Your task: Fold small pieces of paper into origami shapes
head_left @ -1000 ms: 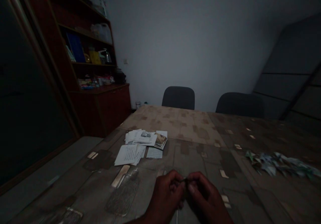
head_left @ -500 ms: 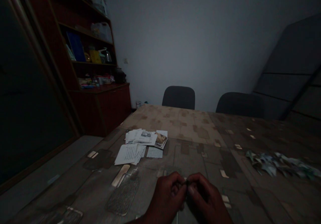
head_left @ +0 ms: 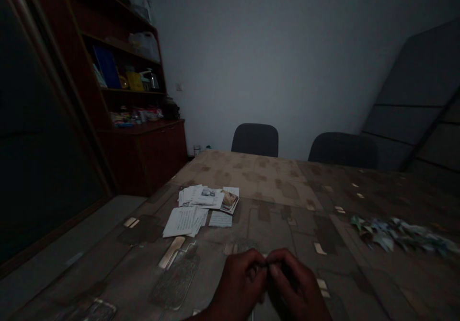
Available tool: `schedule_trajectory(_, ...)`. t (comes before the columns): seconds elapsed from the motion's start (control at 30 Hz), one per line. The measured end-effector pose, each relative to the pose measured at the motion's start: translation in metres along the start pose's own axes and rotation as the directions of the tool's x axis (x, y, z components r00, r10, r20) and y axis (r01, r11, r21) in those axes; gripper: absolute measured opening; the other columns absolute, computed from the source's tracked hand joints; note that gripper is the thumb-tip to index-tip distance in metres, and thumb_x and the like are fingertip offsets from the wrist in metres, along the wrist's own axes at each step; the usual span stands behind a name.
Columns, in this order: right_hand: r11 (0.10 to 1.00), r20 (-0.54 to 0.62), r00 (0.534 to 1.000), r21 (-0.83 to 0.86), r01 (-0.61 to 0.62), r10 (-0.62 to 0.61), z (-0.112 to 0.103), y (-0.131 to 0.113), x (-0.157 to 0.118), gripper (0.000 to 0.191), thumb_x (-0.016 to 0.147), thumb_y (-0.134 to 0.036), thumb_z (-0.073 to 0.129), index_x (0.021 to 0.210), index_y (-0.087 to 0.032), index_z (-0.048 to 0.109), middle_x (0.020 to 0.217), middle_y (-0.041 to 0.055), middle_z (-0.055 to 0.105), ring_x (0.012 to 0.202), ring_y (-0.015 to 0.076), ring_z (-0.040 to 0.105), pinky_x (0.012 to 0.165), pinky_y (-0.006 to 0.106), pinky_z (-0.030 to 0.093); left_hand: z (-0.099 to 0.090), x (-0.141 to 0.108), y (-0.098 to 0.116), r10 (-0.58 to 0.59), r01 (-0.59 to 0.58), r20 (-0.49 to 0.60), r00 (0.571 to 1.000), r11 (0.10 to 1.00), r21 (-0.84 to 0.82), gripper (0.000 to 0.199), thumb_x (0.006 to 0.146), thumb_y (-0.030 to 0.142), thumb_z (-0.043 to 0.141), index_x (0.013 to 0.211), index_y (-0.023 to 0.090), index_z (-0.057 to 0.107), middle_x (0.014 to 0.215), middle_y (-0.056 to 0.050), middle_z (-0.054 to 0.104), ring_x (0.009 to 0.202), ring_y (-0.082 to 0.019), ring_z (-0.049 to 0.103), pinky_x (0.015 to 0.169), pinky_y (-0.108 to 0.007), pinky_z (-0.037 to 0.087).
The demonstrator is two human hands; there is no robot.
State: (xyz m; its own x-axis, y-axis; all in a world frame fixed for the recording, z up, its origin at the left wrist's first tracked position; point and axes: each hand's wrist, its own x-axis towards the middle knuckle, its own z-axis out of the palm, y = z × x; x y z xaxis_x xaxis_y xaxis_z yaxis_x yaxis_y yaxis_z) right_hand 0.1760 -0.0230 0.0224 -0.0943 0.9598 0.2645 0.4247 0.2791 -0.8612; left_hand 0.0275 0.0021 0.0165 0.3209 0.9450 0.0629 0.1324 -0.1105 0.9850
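Near the front edge of the view, my left hand [head_left: 240,282] and my right hand [head_left: 296,282] meet above the table [head_left: 268,170]. The fingers of both are curled, and thumbs and forefingers pinch together at one point. Something tiny and dark may be caught between the fingertips, but the dim light and the fingers hide what it is. Beyond my left hand lie loose printed paper sheets [head_left: 179,221], with a small pile of papers [head_left: 206,197] behind them. One paper in that pile carries a dark picture.
To the right, a row of crumpled, pale greenish paper pieces [head_left: 402,235] lies on the patterned tablecloth. Two dark chairs [head_left: 255,139] stand at the far side against the wall. A reddish wooden cabinet [head_left: 143,153] with loaded shelves is at the left.
Both hands stay together in nearly the same place, with only a slight shift of the fingers. The view has moved very slightly; the papers lie as before.
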Motion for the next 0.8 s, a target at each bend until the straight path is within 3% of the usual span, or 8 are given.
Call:
schedule_trajectory(0.17, 0.994, -0.058, 0.995, 0.075, -0.078, 0.082, 0.0, 0.002, -0.003, 0.033, 0.088, -0.05, 0.051, 0.084, -0.02, 0.063, 0.066, 0.0003, 0.062, 0.061, 0.0182, 0.057, 0.056, 0.025, 0.043, 0.0, 0.002, -0.002, -0.1, 0.123, 0.085, 0.991, 0.931, -0.343, 0.038, 0.074, 0.052, 0.065, 0.073, 0.014, 0.058, 0.05, 0.003, 0.054, 0.039, -0.011, 0.052, 0.041, -0.019, 0.04)
schedule_trajectory(0.33, 0.995, -0.12, 0.99, 0.081, -0.065, 0.074, 0.004, -0.002, -0.009, 0.037, 0.086, -0.055, 0.051, 0.075, -0.022, 0.062, 0.058, -0.001, 0.058, 0.055, 0.0172, 0.054, 0.053, 0.025, 0.04, -0.001, 0.003, 0.001, -0.139, 0.209, 0.176, 0.974, 0.851, -0.482, 0.042, 0.066, 0.053, 0.074, 0.069, 0.014, 0.057, 0.049, 0.0, 0.059, 0.034, -0.01, 0.052, 0.035, -0.018, 0.039)
schedule_trajectory(0.57, 0.999, -0.148, 0.988, 0.029, -0.027, 0.031, 0.002, -0.011, -0.011, 0.029, 0.086, -0.047, 0.055, 0.073, -0.022, 0.063, 0.059, -0.0012, 0.058, 0.054, 0.0167, 0.055, 0.052, 0.025, 0.042, 0.001, 0.003, -0.003, -0.141, 0.228, 0.206, 0.968, 0.835, -0.501, 0.043, 0.065, 0.053, 0.075, 0.067, 0.015, 0.055, 0.046, 0.001, 0.058, 0.034, -0.01, 0.053, 0.033, -0.017, 0.041)
schedule_trajectory(0.7, 1.0, -0.16, 0.987, 0.011, -0.019, 0.02, 0.002, -0.014, -0.009, 0.025, 0.085, -0.041, 0.056, 0.071, -0.022, 0.063, 0.061, -0.0012, 0.058, 0.056, 0.0164, 0.056, 0.054, 0.024, 0.042, 0.001, 0.002, -0.003, -0.179, 0.191, 0.066, 0.982, 0.895, -0.404, 0.034, 0.066, 0.043, 0.073, 0.066, 0.017, 0.051, 0.045, 0.005, 0.053, 0.035, -0.01, 0.05, 0.035, -0.019, 0.041)
schedule_trajectory(0.8, 0.999, -0.144, 0.989, 0.041, -0.032, 0.037, 0.003, -0.014, -0.007, 0.023, 0.085, -0.042, 0.055, 0.077, -0.022, 0.064, 0.064, -0.0011, 0.059, 0.059, 0.0168, 0.056, 0.054, 0.024, 0.043, -0.001, -0.001, 0.002, -0.123, 0.109, -0.052, 0.991, 0.97, -0.217, 0.018, 0.068, 0.024, 0.067, 0.063, 0.017, 0.051, 0.048, 0.006, 0.05, 0.043, -0.01, 0.051, 0.041, -0.018, 0.04)
